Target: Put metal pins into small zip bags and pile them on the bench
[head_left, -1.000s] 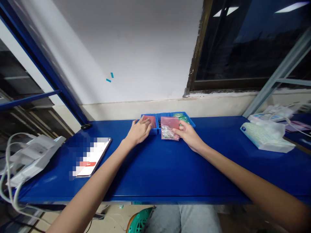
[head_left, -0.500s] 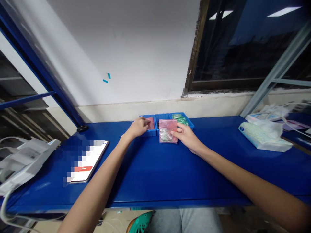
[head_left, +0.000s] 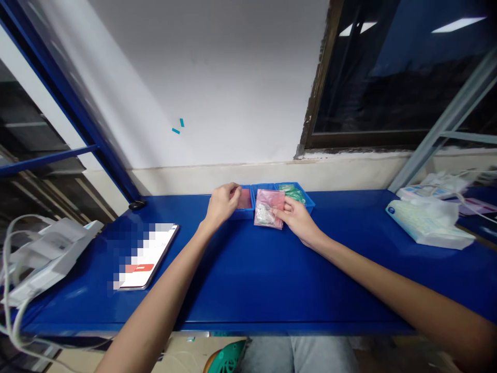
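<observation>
My right hand [head_left: 297, 216] grips the right edge of a pink see-through plastic bag [head_left: 269, 209], with small pale items gathered in its lower part. The bag is held up in front of the middle blue bin [head_left: 264, 186] and covers most of it. At the left blue bin [head_left: 244, 213], my left hand [head_left: 223, 203] is closed with thumb and fingers together over the near left side. Whatever may be between those fingertips is too small to make out. Pink sheets or bags [head_left: 245, 199] lie in this bin. Green packets [head_left: 293, 194] fill the right blue bin [head_left: 309, 203].
A tablet or phone [head_left: 149, 261] with a lit screen, partly blurred out, lies on the blue table [head_left: 248, 290] at left. Beyond it is a white power strip with plugs [head_left: 54, 254]. To the right stands a tissue pack [head_left: 430, 223]. A wall [head_left: 217, 93] closes off the back.
My left hand has drawn slightly left relative to the left bin, and its fingers have lifted a little. The bag in my right hand tilts slightly more. The whole view has shifted a bit.
</observation>
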`<state>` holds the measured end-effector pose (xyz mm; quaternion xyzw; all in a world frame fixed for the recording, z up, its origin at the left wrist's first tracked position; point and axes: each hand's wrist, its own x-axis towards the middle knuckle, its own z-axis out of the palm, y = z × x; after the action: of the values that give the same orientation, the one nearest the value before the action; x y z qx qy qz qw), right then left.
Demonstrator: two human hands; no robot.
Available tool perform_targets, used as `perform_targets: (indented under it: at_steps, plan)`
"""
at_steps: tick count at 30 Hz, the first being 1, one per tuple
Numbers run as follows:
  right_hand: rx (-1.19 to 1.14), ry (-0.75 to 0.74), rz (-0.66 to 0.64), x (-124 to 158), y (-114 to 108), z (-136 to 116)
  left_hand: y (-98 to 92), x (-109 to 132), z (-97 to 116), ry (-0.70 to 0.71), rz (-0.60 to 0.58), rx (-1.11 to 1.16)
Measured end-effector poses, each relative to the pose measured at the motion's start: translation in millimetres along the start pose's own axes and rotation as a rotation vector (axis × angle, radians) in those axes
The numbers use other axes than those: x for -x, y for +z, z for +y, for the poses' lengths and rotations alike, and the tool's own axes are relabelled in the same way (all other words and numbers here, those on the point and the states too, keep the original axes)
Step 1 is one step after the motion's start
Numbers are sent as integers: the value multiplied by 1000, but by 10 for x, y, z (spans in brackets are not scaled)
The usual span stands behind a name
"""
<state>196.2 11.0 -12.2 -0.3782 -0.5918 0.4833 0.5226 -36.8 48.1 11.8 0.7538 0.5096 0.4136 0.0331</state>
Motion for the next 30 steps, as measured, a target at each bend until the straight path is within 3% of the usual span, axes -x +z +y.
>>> perform_targets:
  at_steps: [4, 6, 9, 12, 15, 18, 20, 23, 27, 30]
  plan:
    - [28, -118, 38, -250, 107, -59, -39, -1, 137, -64, -169, 315]
    - [77, -149, 75, -419, 185, -115, -25, 15, 161, -24, -213, 371]
    - [130, -104, 161, -654, 342, -228, 3, 49, 148, 131, -182, 230]
    - [85, -76, 79, -797, 496, -351, 19, 60, 125, 183, -55, 80]
    - [99, -124, 2, -831, 575, -412, 17, 25, 115, 13, 56, 110]
    - [301, -220, 48, -810, 562, -372, 12, -27, 90, -194, 119, 355]
    - [460, -225, 62, -798, 525, -313, 19, -47, 66, -238, 181, 562]
    - [560, -174, 67, -806, 478, -225, 51, -49, 49, -300, 272, 696]
    - [430, -131, 73, -852, 490, -140, 89, -43, 67, -435, 211, 804]
    - [390, -151, 79, -880, 538, -87, 59, -56, 50, -405, 126, 732]
